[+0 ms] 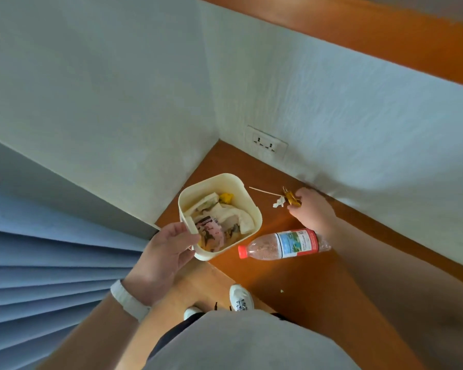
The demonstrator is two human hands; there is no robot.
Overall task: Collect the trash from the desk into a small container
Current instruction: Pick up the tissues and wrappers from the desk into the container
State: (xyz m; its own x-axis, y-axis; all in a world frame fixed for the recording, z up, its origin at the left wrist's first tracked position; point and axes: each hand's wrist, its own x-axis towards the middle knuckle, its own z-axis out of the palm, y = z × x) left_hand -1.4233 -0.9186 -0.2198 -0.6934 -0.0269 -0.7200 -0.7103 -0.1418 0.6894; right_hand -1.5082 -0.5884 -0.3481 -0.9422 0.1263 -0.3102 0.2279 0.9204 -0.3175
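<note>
1. At the desk's left edge, the left hand [166, 252] grips the near rim of the cream container [214, 178], which is heaped with trash [219, 222].
2. Right of it lie a thin stick [263, 192], a white scrap [278, 202] and a yellow wrapper [291, 197]. The right hand [313, 212] has curled fingers that seem to pinch the wrapper, though blur hides the contact.
3. Nearer, a plastic bottle [284, 243] lies on its side just beside the container.
4. An orange desk [292, 284] meets a white wall [358, 129] with a socket [266, 144].
5. Bare desk spreads to the near right.

Double wall socket [267, 143] sits low in the corner, blue pleated curtain [38, 263] hangs off to the left, white sneakers [240, 297] down on the floor [198, 276].
</note>
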